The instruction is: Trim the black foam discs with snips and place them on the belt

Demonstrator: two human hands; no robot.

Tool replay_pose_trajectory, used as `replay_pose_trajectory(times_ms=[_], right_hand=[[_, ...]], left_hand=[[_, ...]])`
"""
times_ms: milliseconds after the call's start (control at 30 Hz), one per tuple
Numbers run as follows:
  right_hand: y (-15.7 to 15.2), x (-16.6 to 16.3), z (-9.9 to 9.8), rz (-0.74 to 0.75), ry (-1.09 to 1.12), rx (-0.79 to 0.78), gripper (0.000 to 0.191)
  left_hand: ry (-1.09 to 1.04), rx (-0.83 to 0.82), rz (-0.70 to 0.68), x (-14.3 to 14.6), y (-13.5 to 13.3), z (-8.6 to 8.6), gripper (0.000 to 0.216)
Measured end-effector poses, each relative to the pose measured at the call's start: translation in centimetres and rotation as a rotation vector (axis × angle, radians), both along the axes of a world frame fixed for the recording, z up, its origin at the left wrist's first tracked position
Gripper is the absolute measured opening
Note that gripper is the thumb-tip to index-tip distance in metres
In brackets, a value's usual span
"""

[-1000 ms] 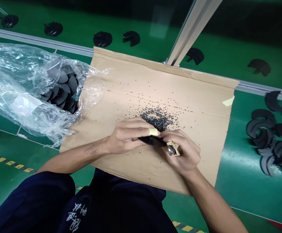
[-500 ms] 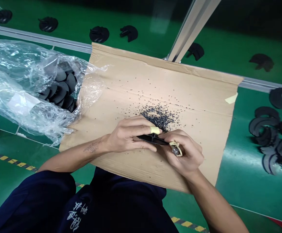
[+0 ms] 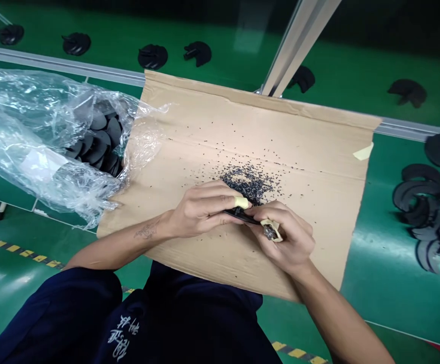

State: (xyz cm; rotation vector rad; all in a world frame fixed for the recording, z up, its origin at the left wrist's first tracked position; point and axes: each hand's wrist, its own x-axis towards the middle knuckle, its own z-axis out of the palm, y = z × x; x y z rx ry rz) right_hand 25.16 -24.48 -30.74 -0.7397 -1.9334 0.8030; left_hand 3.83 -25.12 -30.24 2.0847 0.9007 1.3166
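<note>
Over the front half of the cardboard sheet [image 3: 189, 253], a thin, curved black plastic part [image 3: 241, 216] is held almost edge-on. My left hand [image 3: 204, 206] pinches it between thumb and fingers, with yellow tape around one fingertip. My right hand [image 3: 288, 235] is closed at the part's right end. Its fingers are curled around a small tool [image 3: 271, 231] with a shiny metallic end and yellowish wrapping. The tool's working tip is hidden by the hand and the part. Just beyond my fingers lies a scatter of tiny black shavings [image 3: 252, 182].
At left, a clear plastic bag [image 3: 22, 121] lies open, with several black discs [image 3: 98, 146] inside. A pile of curved black parts [image 3: 424, 197] rests on the green surface at right. More stand beyond the metal rail [image 3: 60, 65], near an upright post [image 3: 299, 45].
My left thumb has moved up against the part, and the part appears slightly tilted. Both hands stay in nearly the same place. The whole view has shifted a little.
</note>
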Motion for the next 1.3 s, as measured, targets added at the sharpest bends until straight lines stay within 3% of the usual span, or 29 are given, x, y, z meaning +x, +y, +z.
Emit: replay_pose_trajectory(times_ms=[100,200,267,333,433,600,900,1100,1300], right_hand=[[0.1,-0.1,0.2,-0.021,0.052,-0.086,0.022],[0.3,-0.1,0.5,-0.03,0.125,-0.192,0.021],[0.4,0.0,0.6,0.001,0.159,-0.244,0.02],[0.6,0.0,0.7,0.053,0.166,-0.268,0.018],[0.7,0.1,0.7,0.087,0.133,-0.244,0.015],[0.6,0.1,1.0,0.089,0.094,-0.158,0.014],[0.5,0.3,0.2,0.147,0.088,-0.066,0.019],[0.6,0.0,0.4,0.114,0.061,-0.059,0.023],[0.5,0.1,0.5,0.001,0.034,0.031,0.026]], left_hand=[[-0.084,-0.082,-0.059,-0.1,0.2,-0.2,0.037],[-0.242,-0.378,-0.164,-0.3,0.3,-0.1,0.056],[-0.348,-0.596,-0.22,-0.5,0.3,0.2,0.055],[-0.392,-0.679,-0.245,-0.5,0.3,0.3,0.038],[-0.384,-0.604,-0.247,-0.3,0.4,0.1,0.013],[-0.309,-0.486,-0.21,-0.1,0.3,0.1,0.008],[-0.125,-0.378,-0.223,-0.3,-0.1,0.9,0.01],[-0.136,-0.491,-0.216,-0.7,0.3,0.8,0.016],[-0.133,-0.384,-0.249,-0.8,0.5,0.3,0.043]])
